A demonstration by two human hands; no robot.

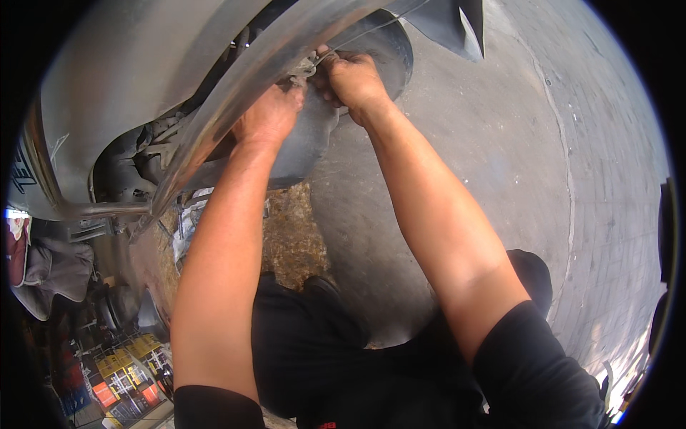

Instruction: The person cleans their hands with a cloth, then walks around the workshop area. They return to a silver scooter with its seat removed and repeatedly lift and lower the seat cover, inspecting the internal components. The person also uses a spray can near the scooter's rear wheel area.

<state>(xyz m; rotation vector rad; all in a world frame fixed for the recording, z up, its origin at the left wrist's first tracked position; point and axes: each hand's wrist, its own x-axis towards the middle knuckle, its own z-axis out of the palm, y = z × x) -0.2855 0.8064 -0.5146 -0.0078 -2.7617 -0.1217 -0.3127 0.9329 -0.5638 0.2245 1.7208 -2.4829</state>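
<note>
Both my arms reach up under the edge of a silver-grey vehicle body panel point(214, 107). My left hand point(271, 114) is closed, its fingertips against a small greyish metal fitting point(303, 68); what lies inside its grip is hidden. Just to the right, my right hand point(353, 80) is closed, thumb and fingers pinching beside the fitting where a thin cable point(368, 31) runs off to the upper right. Behind the hands hangs a dark grey curved plastic guard point(304, 146). The lower fingers of my right hand are partly in shadow.
Mechanical parts point(161, 139) show through the panel's opening at left. Lower left are colourful small boxes point(125, 375) and a grey cloth bag point(57, 275). A stained brown board point(293, 232) lies on the concrete floor point(471, 136). A dark flap point(450, 25) juts in at the top.
</note>
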